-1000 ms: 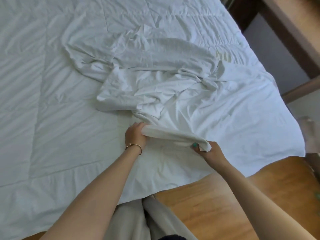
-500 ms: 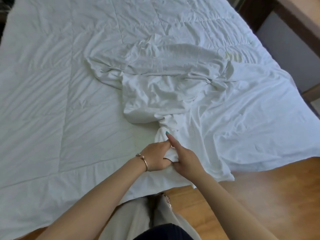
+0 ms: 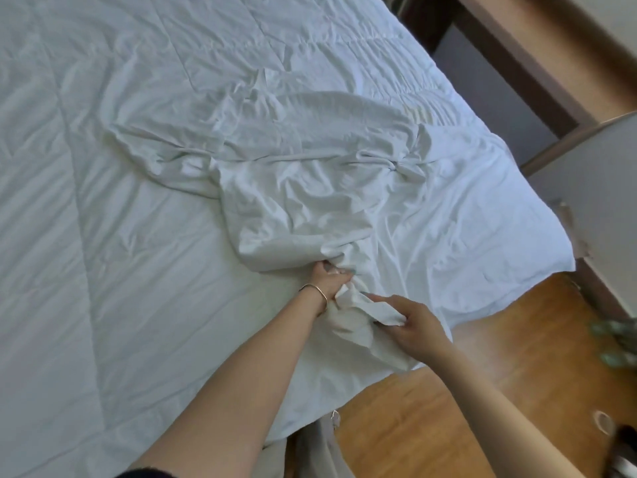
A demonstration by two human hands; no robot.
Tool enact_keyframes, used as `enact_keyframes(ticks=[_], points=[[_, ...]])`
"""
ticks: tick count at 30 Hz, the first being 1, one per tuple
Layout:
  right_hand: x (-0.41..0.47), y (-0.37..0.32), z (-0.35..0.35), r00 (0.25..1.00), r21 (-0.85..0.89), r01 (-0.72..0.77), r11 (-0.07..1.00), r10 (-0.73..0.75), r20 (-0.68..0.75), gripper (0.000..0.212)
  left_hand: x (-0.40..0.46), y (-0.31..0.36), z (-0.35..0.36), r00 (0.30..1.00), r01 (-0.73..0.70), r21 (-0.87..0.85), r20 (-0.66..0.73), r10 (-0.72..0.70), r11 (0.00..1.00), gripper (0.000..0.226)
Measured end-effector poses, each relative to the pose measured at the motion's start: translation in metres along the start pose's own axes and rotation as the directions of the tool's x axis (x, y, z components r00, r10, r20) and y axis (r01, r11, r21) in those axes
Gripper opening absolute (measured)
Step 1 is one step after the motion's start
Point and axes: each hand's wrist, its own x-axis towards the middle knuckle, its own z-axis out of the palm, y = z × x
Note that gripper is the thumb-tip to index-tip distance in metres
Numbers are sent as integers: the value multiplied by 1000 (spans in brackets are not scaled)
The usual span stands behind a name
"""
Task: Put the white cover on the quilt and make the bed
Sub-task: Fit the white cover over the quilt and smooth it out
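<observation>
Quilt (image 3: 103, 201) lies bare while your left hand (image 3: 329, 279) and right hand (image 3: 410, 326) both grip the bunched white cover (image 3: 303, 201), so covering remains.

The left hand (image 3: 329, 279) has moved from the bunched cover edge up to the base of the crumpled white cover (image 3: 310, 201), gripping a gather there. The right hand (image 3: 410, 322) has separated from the left and now holds a lower fold nearer the bed edge.
</observation>
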Motion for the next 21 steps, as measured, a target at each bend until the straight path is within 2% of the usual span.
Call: enact_keyframes(ticks=[1, 3, 7, 9, 10, 11, 12, 13, 14, 15, 16, 18, 19, 21], points=[[-4, 6, 0, 1000, -168, -18, 986, 14, -26, 42, -3, 2, -8, 990, -128, 179, -38, 137, 976, 60], [-17, 16, 7, 997, -411, -81, 908, 72, -36, 47, -12, 1, -30, 939, -314, 488, 30, 344, 815, 53], [-33, 10, 43, 984, -617, -74, 784, 158, 82, 58, -60, -24, -72, 852, -468, 705, 202, 482, 532, 44], [-32, -2, 62, 956, -607, -59, 793, 220, 194, 58, -97, -41, -91, 773, -533, 750, 245, 584, 391, 45], [-33, -9, 69, 932, -531, -69, 845, 244, 268, 68, -116, -49, -101, 737, -556, 757, 260, 624, 342, 46], [-36, -20, 76, 913, -376, -108, 920, 242, 329, 80, -134, -56, -110, 707, -576, 763, 283, 648, 295, 48], [-42, -32, 81, 918, -145, -158, 977, 199, 343, 86, -147, -64, -117, 682, -585, 773, 305, 665, 246, 48], [-48, -46, 87, 946, 124, -181, 976, 139, 293, 84, -159, -71, -120, 666, -591, 780, 327, 670, 206, 47], [-53, -60, 94, 975, 324, -170, 931, 111, 192, 77, -168, -79, -120, 642, -603, 783, 364, 674, 151, 45], [-55, -74, 100, 985, 437, -163, 884, 124, 116, 70, -175, -85, -116, 627, -614, 782, 404, 666, 103, 44], [-53, -88, 106, 981, 514, -194, 836, 158, 114, 68, -181, -92, -109, 615, -625, 778, 443, 653, 61, 42], [-45, -107, 117, 953, 610, -304, 732, 230, 199, 69, -187, -100, -95, 638, -619, 785, 479, 602, 31, 36], [-39, -111, 122, 941, 639, -339, 691, 257, 221, 68, -189, -101, -90, 653, -607, 794, 471, 594, 38, 32], [-29, -112, 126, 935, 656, -349, 669, 289, 203, 72, -188, -102, -89, 693, -610, 783, 454, 560, 121, 19]])
